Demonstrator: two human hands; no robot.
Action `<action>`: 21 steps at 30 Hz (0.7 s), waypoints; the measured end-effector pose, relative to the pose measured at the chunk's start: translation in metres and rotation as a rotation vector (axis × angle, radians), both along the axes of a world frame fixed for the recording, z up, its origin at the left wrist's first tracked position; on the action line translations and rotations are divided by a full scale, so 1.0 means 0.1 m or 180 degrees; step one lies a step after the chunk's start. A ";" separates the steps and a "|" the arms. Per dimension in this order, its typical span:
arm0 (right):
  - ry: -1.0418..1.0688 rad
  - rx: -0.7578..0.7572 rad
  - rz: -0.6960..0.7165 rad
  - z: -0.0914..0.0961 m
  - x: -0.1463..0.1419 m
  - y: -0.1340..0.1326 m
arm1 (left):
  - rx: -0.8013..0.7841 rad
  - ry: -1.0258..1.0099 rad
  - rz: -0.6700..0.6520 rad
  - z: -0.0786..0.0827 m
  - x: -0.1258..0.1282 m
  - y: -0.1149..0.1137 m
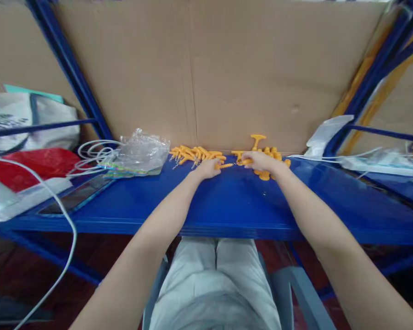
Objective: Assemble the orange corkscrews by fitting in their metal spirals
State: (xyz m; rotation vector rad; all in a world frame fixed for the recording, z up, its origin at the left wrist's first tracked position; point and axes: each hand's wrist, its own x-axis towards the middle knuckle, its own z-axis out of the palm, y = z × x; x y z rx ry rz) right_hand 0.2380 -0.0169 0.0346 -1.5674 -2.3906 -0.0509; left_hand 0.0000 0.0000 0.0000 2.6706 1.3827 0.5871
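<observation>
— What's that orange piece [226, 166] between the hands?

— A short, thin orange plastic stick, lying roughly level just above the blue shelf [234, 201], near its back edge and close to the cardboard [206, 68]. Its fine detail is too small to make out.

— Who has it?

— The left hand [209, 168] is closed on its left end, fingers curled over, knuckles up. The right hand [261, 161] is closed around another orange part [245, 161] just to the right, and the two parts nearly meet between the hands.

— And the arms?

— Both bare forearms reach straight forward from the bottom corners and converge toward the shelf's middle, hands close together but not touching.

— What's around them?

— Left of the left hand, a heap of orange sticks [197, 155] with small metal chains at their ends. Behind and under the right hand, a pile of orange T-shaped pieces [266, 153], one standing upright [258, 140] against the cardboard.

— Farther out?

— To the left, a crumpled clear bag [142, 151], then coiled white cable [94, 151], a red bag [34, 165] and a white tote [24, 119]. To the right, a white packet [325, 133] leaning on the blue post [365, 78], with more white cable beyond. The person's grey-trousered lap [215, 279] shows below the shelf edge.
</observation>
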 end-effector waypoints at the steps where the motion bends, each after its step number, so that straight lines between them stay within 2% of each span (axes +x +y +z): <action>1: 0.0028 0.0026 0.0088 -0.01 -0.01 0.00 | 0.0019 -0.0028 -0.0043 -0.01 0.00 0.01; 8: 0.0216 0.0242 0.0685 -0.07 -0.09 0.04 | 0.0014 -0.0113 -0.0042 -0.04 0.02 0.06; 15: 0.0587 0.0101 0.0377 -0.03 -0.10 -0.02 | 0.0156 -0.0293 -0.0102 -0.05 -0.01 0.07; 21: 0.1583 -0.0607 0.0334 0.02 -0.02 -0.06 | 0.0184 -0.0277 0.0053 -0.04 -0.02 0.04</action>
